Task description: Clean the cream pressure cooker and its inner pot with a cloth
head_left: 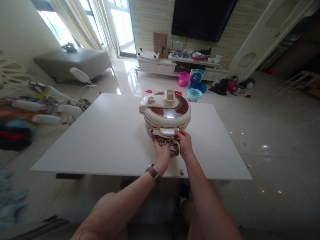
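A cream electric pressure cooker (163, 118) stands upright on the white table (100, 140), its lid on. Brownish patches mark the shiny top of the lid. From the cooker's front juts a pale handle (168, 132). My right hand (185, 143) pinches the right end of that handle with thumb and fingers. Just below the handle, my left hand (163, 156) grips a crumpled patterned cloth (175, 150) against the cooker's front; some of its fingers are hidden in the folds. A brown-strapped watch (153, 173) sits on my left wrist.
A small sticker (181, 172) is on the table's near edge. Beyond the table are a blue basket (194, 95), a pink basket (184, 79) and a low white cabinet (162, 67) loaded with items. White lamp-like arms (70, 110) reach near the table's left side.
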The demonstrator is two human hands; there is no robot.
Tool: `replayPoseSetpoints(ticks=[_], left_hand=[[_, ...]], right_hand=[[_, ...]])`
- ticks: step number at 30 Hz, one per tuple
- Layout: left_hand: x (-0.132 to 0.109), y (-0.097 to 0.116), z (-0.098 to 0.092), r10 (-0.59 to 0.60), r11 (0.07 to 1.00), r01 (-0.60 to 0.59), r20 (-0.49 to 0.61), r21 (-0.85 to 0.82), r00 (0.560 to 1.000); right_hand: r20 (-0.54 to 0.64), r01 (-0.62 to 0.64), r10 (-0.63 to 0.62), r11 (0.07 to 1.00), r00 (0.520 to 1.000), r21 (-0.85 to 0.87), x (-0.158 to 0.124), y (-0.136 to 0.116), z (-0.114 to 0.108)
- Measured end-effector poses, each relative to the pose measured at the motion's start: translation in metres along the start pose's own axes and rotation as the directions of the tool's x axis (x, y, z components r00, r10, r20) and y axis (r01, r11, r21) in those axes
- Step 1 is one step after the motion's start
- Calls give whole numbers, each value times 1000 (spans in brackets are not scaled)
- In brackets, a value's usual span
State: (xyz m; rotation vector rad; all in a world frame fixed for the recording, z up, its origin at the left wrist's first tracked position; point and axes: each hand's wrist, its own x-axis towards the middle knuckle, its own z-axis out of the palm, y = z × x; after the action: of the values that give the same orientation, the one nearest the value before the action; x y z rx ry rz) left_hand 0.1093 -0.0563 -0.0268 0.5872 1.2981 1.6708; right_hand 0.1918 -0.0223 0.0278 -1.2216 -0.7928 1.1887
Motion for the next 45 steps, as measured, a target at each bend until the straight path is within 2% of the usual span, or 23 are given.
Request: replayPoseSetpoints(ticks=[6, 8, 10, 12, 15, 18, 19, 21, 24, 28, 30, 34, 39, 41, 42, 45], left_hand=[[36, 24, -26, 126, 989, -114, -134, 93, 983], [49, 34, -33, 217, 968, -195, -140, 155, 966], [58, 45, -38, 335, 922, -303, -101, 243, 937], [62, 55, -42, 471, 830, -436, -18, 349, 882], [58, 72, -44, 622, 594, -634, 217, 495, 752], [54, 87, -44, 585, 354, -750, 493, 560, 644], [55, 92, -43, 554, 301, -769, 553, 563, 622], [60, 99, -42, 518, 253, -787, 609, 563, 601], [74, 105, -41, 541, 294, -772, 568, 564, 621], [85, 102, -40, 594, 381, -751, 480, 539, 645], [80, 98, -40, 614, 372, -768, 483, 521, 625], [57, 88, -38, 612, 296, -804, 544, 516, 575], [42, 80, -39, 596, 338, -802, 547, 492, 587], [45, 78, -40, 601, 397, -789, 516, 470, 610], [46, 76, -40, 605, 441, -769, 480, 463, 636], [46, 66, -38, 582, 609, -656, 310, 446, 751]], right_hand=[[8, -23, 23, 999, 1000, 22, 0, 1, 0], [13, -35, 34, 999, 999, 33, 0, 1, 1], [9, -56, 56, 997, 998, 54, 1, 0, 2], [-1, -81, 81, 993, 997, 85, 2, 0, 3], [-8, -100, 102, 987, 995, 128, 3, 0, 5], [-8, -96, 98, 985, 995, 142, 3, 1, 7], [-9, -93, 95, 986, 995, 142, 3, 2, 7], [-13, -88, 91, 986, 996, 140, 2, 2, 8], [-26, -84, 89, 986, 996, 145, 0, 3, 9], [-47, -67, 75, 984, 996, 168, -2, 5, 10], [-54, -68, 79, 981, 995, 182, -2, 5, 10], [-58, -96, 111, 973, 992, 212, -1, 5, 11], [-42, -92, 105, 968, 994, 235, 0, 4, 11], [-46, -94, 108, 967, 993, 236, -1, 4, 12], [-50, -97, 112, 967, 992, 235, -1, 4, 12], [-56, -98, 114, 968, 992, 232, -1, 4, 12]])
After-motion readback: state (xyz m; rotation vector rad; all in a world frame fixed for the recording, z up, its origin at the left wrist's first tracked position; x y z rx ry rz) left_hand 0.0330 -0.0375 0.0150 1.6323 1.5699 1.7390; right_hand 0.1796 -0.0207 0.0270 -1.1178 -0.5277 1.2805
